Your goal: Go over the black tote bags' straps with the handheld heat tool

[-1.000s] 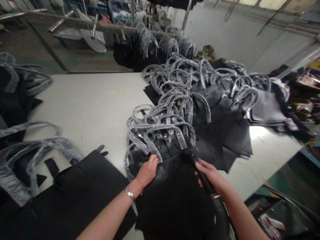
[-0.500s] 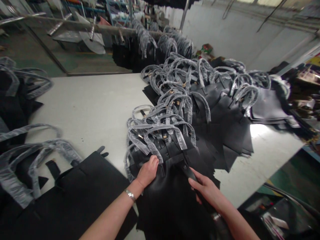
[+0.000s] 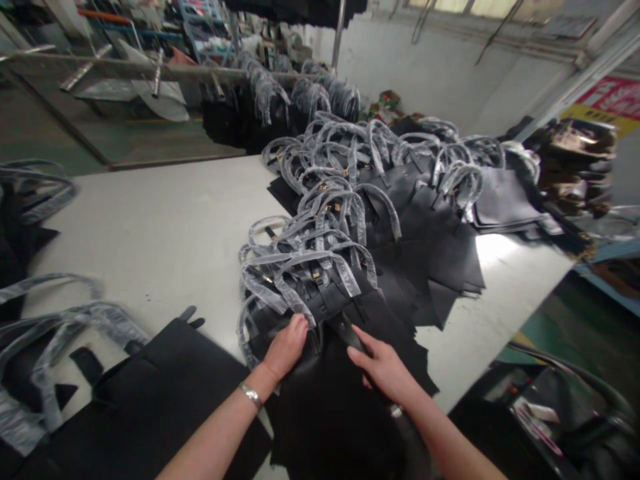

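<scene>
My left hand [image 3: 287, 347], with a silver bracelet at the wrist, is closed at the top edge of a black bag piece [image 3: 330, 407], beside the end of a plastic-wrapped handle [image 3: 296, 298]. Its fingertips pinch there, though what lies between them is partly hidden. My right hand [image 3: 380, 363] is wrapped around a long black tool [image 3: 350, 333], whose exact kind I cannot make out. The tool's far end rests at or just over the same top edge, right of my left hand. Lower down, by my right forearm, a shiny metal band [image 3: 396, 411] shows.
More black bag pieces with wrapped handles [image 3: 345, 167] lie heaped across the white table [image 3: 165, 220]. Another large black piece [image 3: 150, 400] lies at the left. A metal rack [image 3: 115, 163] stands behind. At the lower right is a dark tray [image 3: 525, 407] with small items.
The camera view has shifted, so the whole scene sits a little further left. My right hand and the black tool have come slightly closer to my left hand, which keeps its grip.
</scene>
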Action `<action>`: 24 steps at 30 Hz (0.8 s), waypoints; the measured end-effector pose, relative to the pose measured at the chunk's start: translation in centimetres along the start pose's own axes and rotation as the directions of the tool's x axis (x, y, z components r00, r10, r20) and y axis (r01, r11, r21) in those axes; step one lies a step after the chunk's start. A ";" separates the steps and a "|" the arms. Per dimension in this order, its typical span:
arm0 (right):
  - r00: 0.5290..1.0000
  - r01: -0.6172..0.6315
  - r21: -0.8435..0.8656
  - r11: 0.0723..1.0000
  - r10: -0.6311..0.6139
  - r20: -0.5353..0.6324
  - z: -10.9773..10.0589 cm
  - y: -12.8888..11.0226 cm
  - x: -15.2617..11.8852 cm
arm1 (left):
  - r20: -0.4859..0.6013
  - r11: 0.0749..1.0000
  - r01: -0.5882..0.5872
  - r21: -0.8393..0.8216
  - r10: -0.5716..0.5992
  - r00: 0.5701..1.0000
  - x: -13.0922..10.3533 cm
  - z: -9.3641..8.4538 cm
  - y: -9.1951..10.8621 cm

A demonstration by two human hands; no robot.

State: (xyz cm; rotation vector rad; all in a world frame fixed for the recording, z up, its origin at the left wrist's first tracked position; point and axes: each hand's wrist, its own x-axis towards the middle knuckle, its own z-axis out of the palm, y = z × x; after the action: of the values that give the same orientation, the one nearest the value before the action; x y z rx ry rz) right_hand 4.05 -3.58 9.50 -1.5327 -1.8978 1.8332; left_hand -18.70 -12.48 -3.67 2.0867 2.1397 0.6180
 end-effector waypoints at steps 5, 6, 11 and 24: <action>0.969 0.083 0.301 0.950 -0.007 -0.246 -4.5 0.7 0.2 | 0.011 0.992 0.041 0.118 -0.042 0.999 1.1 -2.1 2.1; 0.967 0.048 0.340 0.939 0.041 -0.251 -5.8 1.0 0.1 | -0.015 0.987 0.060 0.149 -0.059 0.998 1.7 -2.5 3.3; 0.965 -0.116 0.430 0.896 0.205 -0.167 -9.2 2.9 0.4 | 0.045 0.990 -0.133 0.057 0.130 0.990 3.6 -1.1 10.0; 0.985 -0.154 0.457 0.876 0.175 -0.002 -10.9 2.8 5.4 | 0.324 0.950 -0.289 -0.116 0.311 0.893 -1.0 1.7 12.8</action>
State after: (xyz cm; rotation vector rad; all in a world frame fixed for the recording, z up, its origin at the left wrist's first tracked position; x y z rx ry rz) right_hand 10.17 7.13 7.36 -1.5781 -1.2176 2.0981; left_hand -6.00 -13.27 -1.05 2.3083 1.6086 0.3118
